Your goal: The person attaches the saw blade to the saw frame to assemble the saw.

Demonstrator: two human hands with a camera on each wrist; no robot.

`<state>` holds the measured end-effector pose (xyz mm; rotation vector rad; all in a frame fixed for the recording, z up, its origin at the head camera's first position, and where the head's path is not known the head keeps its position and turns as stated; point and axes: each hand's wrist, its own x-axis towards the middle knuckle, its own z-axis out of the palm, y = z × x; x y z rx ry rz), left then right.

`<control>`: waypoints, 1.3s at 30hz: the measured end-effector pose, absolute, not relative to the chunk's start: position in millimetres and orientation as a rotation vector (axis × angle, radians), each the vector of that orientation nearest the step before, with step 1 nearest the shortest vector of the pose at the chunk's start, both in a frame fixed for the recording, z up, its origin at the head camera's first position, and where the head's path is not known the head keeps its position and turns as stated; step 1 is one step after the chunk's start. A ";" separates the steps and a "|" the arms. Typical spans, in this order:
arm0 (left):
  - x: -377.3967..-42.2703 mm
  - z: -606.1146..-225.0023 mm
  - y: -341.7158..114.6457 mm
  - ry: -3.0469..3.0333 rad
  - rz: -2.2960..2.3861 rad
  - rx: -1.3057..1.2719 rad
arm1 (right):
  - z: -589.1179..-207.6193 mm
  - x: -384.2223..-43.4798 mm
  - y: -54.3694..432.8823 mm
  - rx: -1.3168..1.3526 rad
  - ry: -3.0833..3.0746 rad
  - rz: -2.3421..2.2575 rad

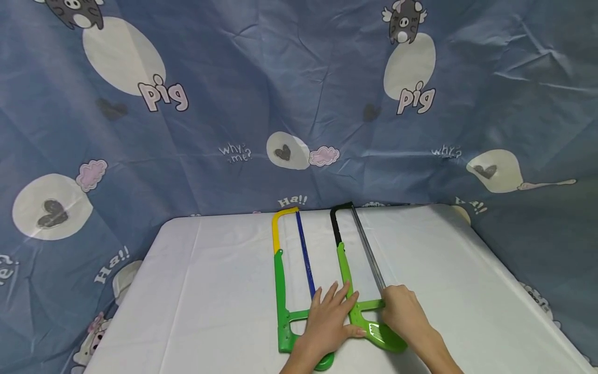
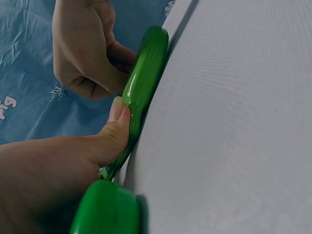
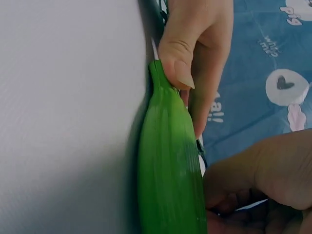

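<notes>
Two hacksaws lie on the white table. The right hacksaw (image 1: 344, 267) has a lime-green and black frame, with a grey blade (image 1: 369, 249). My left hand (image 1: 329, 319) presses on its frame with spread fingers, thumb against the green handle (image 2: 146, 73). At the near end of that blade, beside the handle, my right hand (image 1: 405, 314) grips the saw with curled fingers; its fingertips and the exact part they pinch are hidden. The left hacksaw (image 1: 280, 285), green and yellow with a blue blade (image 1: 306, 254), lies partly under my left hand and wrist.
The white tablecloth (image 1: 224, 291) stretches to both sides of the saws. Behind the table's far edge hangs a blue printed curtain (image 1: 210, 119), which also runs down along the left and right sides.
</notes>
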<state>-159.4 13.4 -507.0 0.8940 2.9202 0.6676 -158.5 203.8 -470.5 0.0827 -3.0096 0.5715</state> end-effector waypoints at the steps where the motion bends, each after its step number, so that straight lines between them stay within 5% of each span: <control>1: -159.7 -506.8 13.4 2.916 0.672 0.892 | -469.9 -158.6 204.8 0.072 -3.017 0.601; 39: -162.8 -510.8 13.2 2.870 0.704 0.884 | -476.4 -162.6 237.8 -0.058 -2.946 1.412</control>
